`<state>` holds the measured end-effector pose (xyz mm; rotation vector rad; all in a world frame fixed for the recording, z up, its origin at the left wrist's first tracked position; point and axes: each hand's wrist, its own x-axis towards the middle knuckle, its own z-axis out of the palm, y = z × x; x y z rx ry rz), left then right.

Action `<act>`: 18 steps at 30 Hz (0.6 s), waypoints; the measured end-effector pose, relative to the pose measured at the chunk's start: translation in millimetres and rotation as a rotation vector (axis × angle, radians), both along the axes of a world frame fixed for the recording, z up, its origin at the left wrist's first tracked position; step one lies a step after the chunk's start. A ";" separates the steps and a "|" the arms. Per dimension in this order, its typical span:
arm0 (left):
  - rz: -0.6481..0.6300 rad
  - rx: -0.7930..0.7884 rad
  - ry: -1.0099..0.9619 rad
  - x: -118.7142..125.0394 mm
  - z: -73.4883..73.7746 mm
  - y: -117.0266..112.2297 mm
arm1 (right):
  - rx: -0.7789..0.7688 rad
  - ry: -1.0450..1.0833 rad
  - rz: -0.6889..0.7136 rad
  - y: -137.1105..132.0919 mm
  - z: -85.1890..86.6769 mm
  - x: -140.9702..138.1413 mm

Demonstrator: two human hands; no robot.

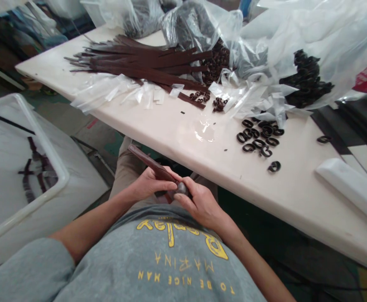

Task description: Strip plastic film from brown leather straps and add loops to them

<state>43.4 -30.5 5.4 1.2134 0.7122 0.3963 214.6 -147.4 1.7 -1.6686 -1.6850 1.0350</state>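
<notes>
My left hand [150, 184] is closed around a dark brown strap [145, 159], which looks folded or layered and points up and left over my lap. At the strap's near end is a rounded, greyish, shiny part [181, 191]; whether it is metal or plastic film I cannot make out. My right hand [201, 201] grips that end, its thumb and fingers pressed on it, close beside the left thumb. On the table beyond lies a pile of similar brown straps [148, 61]. Several black loops [259, 136] are scattered right of the middle.
The white table [171, 134] has its front edge just beyond my hands. Clear plastic sleeves [108, 90], small brown loops [219, 104] and a bag of black pieces [309, 79] lie on it. A white block [352, 188] sits at right. Left stands a white bin [65, 174] with wrapped straps inside.
</notes>
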 end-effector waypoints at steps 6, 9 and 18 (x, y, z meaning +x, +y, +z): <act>0.357 -0.162 -0.117 -21.6 -15.9 16.6 | -0.151 0.096 -0.007 -6.2 -18.6 17.7; 0.323 -0.289 -0.139 -20.4 -28.1 -1.3 | -0.107 0.102 -0.042 2.1 -25.2 7.8; 0.644 -0.109 -0.384 -48.4 2.2 23.1 | -0.084 -0.024 -0.013 25.3 -57.8 -1.6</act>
